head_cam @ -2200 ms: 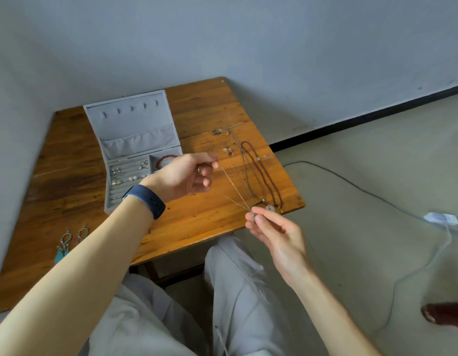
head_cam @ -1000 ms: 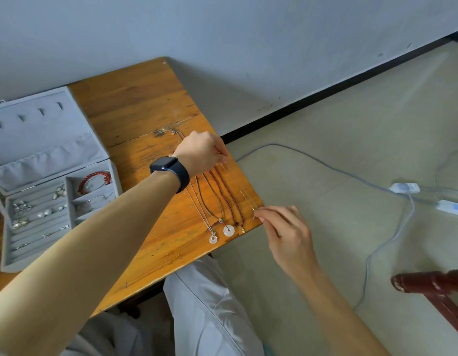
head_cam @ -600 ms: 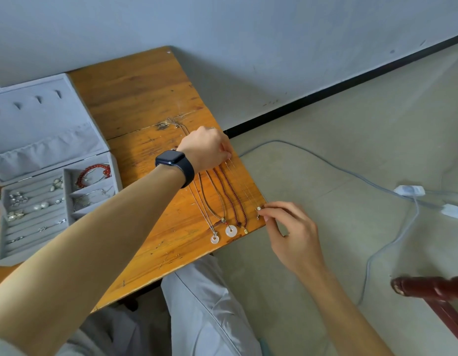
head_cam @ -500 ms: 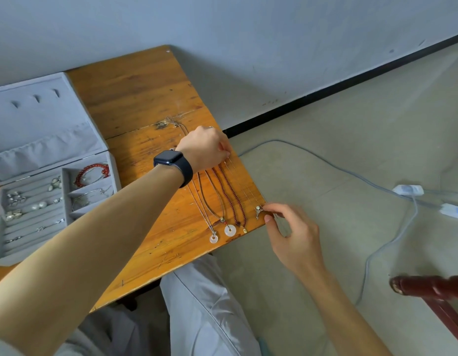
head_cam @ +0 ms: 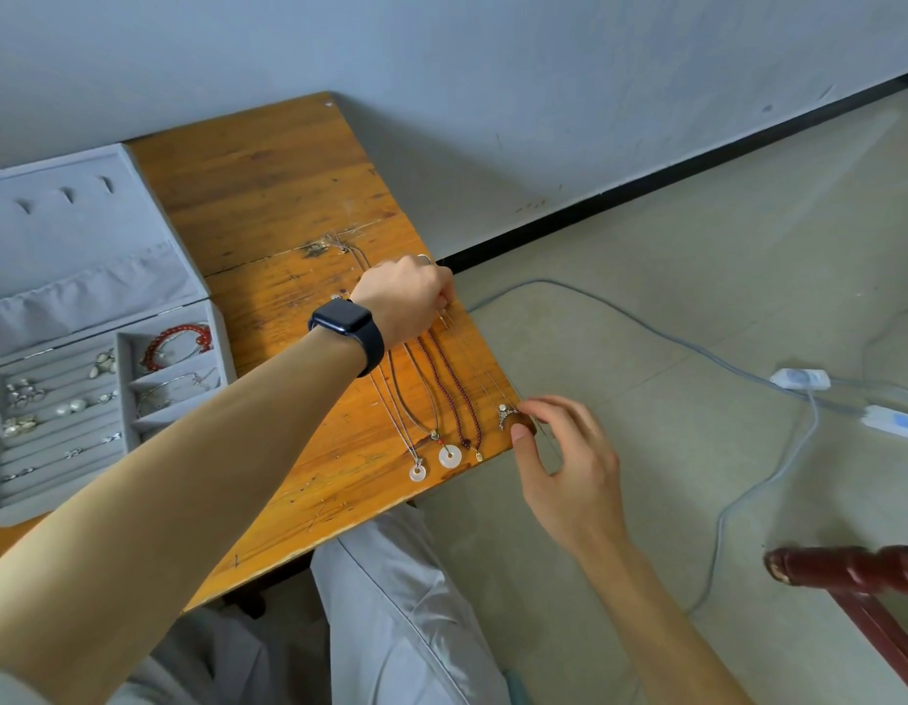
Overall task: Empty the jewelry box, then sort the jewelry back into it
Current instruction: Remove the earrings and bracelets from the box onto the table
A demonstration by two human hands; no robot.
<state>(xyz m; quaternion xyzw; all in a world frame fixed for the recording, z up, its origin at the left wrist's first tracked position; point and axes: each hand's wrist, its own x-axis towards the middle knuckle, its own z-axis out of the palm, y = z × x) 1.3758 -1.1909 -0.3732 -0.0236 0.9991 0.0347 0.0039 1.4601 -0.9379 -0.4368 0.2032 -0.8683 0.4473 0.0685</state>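
A grey velvet jewelry box (head_cam: 45,501) lies open at the left of the wooden table (head_cam: 269,195). Its tray holds earrings, rings, thin chains and a red bead bracelet (head_cam: 177,338). Several necklaces lie in a row near the table's right edge: two with white disc pendants (head_cam: 450,456) and a dark red bead necklace (head_cam: 457,389). A thin silver necklace (head_cam: 503,413) is stretched along the edge itself. My left hand (head_cam: 406,292), wearing a dark watch, grips its upper end with curled fingers. My right hand (head_cam: 569,460) pinches its lower end by the small pendant at the table corner.
The table's right edge and near corner lie right under the necklaces. On the floor run a grey cable with a white switch (head_cam: 798,379) and a white power strip (head_cam: 894,422). A dark red wooden chair part (head_cam: 849,572) is at lower right. My grey-trousered knee (head_cam: 391,602) is below the table.
Both hands brought the thin silver necklace down from the air and stretched it along the table's right edge beside the other necklaces. My right hand lowered its pendant end onto the corner.
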